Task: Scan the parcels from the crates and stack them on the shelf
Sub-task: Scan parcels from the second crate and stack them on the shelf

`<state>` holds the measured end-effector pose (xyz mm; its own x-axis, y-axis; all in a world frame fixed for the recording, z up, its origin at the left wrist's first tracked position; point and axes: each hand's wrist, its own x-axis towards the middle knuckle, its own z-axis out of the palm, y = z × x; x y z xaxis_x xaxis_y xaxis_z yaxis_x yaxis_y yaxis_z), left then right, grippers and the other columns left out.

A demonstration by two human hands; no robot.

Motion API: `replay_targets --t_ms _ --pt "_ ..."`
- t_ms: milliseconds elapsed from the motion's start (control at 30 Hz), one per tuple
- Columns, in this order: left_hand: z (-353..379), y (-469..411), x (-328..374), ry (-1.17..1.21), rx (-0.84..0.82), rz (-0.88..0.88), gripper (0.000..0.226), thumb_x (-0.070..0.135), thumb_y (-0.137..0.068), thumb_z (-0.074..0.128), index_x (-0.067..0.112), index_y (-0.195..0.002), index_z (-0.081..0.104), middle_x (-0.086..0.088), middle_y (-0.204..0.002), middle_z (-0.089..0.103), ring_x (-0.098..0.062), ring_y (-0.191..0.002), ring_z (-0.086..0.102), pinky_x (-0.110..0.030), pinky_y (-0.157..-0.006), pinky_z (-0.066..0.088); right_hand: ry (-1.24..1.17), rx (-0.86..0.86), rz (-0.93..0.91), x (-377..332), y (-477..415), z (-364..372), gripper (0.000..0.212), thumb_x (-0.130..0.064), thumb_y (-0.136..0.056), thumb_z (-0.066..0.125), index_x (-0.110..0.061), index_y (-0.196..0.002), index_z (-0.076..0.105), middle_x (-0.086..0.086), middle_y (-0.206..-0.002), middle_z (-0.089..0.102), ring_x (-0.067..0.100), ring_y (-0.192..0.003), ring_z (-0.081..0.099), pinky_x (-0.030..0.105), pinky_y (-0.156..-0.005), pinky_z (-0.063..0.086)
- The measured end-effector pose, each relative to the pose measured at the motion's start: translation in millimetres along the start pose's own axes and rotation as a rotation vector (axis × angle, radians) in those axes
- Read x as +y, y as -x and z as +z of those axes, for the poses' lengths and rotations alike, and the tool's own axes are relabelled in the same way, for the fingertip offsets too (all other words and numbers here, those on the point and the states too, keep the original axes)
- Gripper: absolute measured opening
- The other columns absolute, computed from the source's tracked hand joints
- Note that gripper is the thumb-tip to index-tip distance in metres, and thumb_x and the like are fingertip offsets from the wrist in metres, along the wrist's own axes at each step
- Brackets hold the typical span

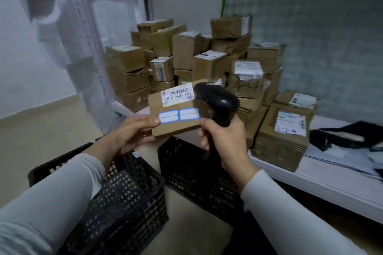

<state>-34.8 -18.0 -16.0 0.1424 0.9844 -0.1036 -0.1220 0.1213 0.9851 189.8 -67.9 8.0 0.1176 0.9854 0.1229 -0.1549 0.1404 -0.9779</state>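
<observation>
My left hand (pixel 132 132) pinches the lower left corner of a small brown cardboard parcel (pixel 176 124), held up in the middle of the view. The parcel bears a white barcode label and two blue-framed stickers. My right hand (pixel 226 141) grips the handle of a black barcode scanner (pixel 217 101), whose head sits just right of the parcel's barcode label and hides the parcel's right end. Two black perforated plastic crates stand below my hands, the left crate (pixel 124 198) and the right crate (pixel 199 176). A white low shelf (pixel 323 182) carries a pile of stacked brown parcels (pixel 186 51).
A larger labelled box (pixel 284 136) stands at the shelf's front edge, right of the scanner. Dark flat items and papers (pixel 348 136) lie on the shelf at far right. A plastic-draped metal rack (pixel 83 37) rises at left. Beige floor (pixel 41 143) lies to the left.
</observation>
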Motion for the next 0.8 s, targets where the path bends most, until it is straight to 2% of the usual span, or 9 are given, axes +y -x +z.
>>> replay_targets --t_ms 67,133,200,267,333,433,533,633,800 --pt "41.4 -7.9 10.6 0.02 -0.098 0.028 0.068 0.035 -0.013 0.096 0.018 -0.077 0.079 -0.002 -0.084 0.075 -0.01 -0.072 0.071 -0.023 -0.057 0.057 -0.058 0.086 -0.056 -19.0 -2.6 -25.7 0.006 0.003 -0.083 0.061 0.003 -0.085 0.055 0.005 -0.046 0.056 0.015 -0.032 0.043 0.02 -0.035 0.033" --pt "83.5 -14.8 18.2 0.041 -0.174 0.043 0.065 0.034 -0.017 0.097 0.019 -0.078 0.079 -0.003 -0.085 0.075 -0.012 -0.074 0.072 -0.025 -0.057 0.057 -0.092 0.176 -0.117 -37.6 -4.4 -54.1 0.008 0.003 -0.084 0.06 0.004 -0.076 0.057 0.006 -0.047 0.055 0.015 -0.033 0.044 0.02 -0.036 0.033" --pt "124.5 -21.0 23.5 0.049 -0.233 0.032 0.048 0.027 -0.045 0.092 0.017 -0.089 0.076 -0.001 -0.087 0.075 -0.014 -0.078 0.071 -0.027 -0.059 0.058 -0.103 0.263 -0.166 -53.3 -7.2 -82.6 0.016 0.002 -0.084 0.059 -0.001 -0.069 0.056 0.007 -0.049 0.055 0.016 -0.034 0.044 0.021 -0.037 0.034" --pt "164.4 -26.8 26.7 0.045 -0.267 0.021 0.024 0.012 -0.076 0.07 0.016 -0.099 0.068 0.0 -0.085 0.075 -0.013 -0.077 0.07 -0.028 -0.06 0.058 -0.127 0.342 -0.195 -66.5 -11.2 -109.2 0.011 0.001 -0.084 0.059 -0.002 -0.075 0.054 0.009 -0.052 0.055 0.016 -0.035 0.045 0.022 -0.038 0.034" --pt "204.0 -31.8 30.7 0.04 -0.292 -0.001 0.019 0.006 -0.086 0.059 0.014 -0.102 0.065 -0.001 -0.084 0.074 -0.011 -0.076 0.07 -0.029 -0.058 0.058 -0.164 0.431 -0.21 -77.9 -17.7 -135.3 0.008 0.002 -0.083 0.059 -0.002 -0.078 0.053 0.013 -0.054 0.053 0.017 -0.035 0.045 0.022 -0.039 0.034" --pt "258.5 -46.6 38.0 0.048 -0.303 -0.062 0.012 0.008 -0.089 0.059 0.011 -0.1 0.063 -0.004 -0.084 0.072 -0.015 -0.072 0.07 -0.03 -0.058 0.06 -0.26 0.522 -0.217 -94.9 -30.8 -171.2 0.005 0.002 -0.082 0.057 0.0 -0.086 0.054 0.012 -0.052 0.051 0.016 -0.035 0.043 0.022 -0.04 0.034" --pt "305.5 -71.3 45.0 0.024 -0.281 -0.177 0.008 0.016 -0.089 0.058 0.01 -0.094 0.059 -0.008 -0.083 0.065 -0.019 -0.066 0.068 -0.032 -0.058 0.059 -0.325 0.587 -0.181 -101.8 -48.1 -205.6 0.009 0.003 -0.082 0.055 -0.003 -0.077 0.051 0.01 -0.051 0.049 0.016 -0.035 0.04 0.019 -0.039 0.034" --pt "347.3 -102.2 43.9 0.014 -0.209 -0.27 0.015 0.021 -0.09 0.06 0.008 -0.086 0.053 -0.009 -0.067 0.059 -0.018 -0.053 0.063 -0.03 -0.046 0.055 -0.373 0.605 -0.097 -96.1 -69.5 -236.4 0.016 0.002 -0.082 0.055 -0.005 -0.07 0.047 0.012 -0.055 0.048 0.015 -0.034 0.04 0.018 -0.038 0.032" --pt "397.1 -159.1 29.2 -0.066 -0.074 -0.337 0.021 0.026 -0.092 0.06 0.015 -0.078 0.049 -0.002 -0.071 0.046 -0.009 -0.056 0.047 -0.02 -0.037 0.048 -0.378 0.585 0.05 -77.8 -98.2 -275.3 0.016 0.001 -0.083 0.058 -0.001 -0.069 0.051 0.012 -0.049 0.052 0.015 -0.03 0.043 0.017 -0.035 0.035"
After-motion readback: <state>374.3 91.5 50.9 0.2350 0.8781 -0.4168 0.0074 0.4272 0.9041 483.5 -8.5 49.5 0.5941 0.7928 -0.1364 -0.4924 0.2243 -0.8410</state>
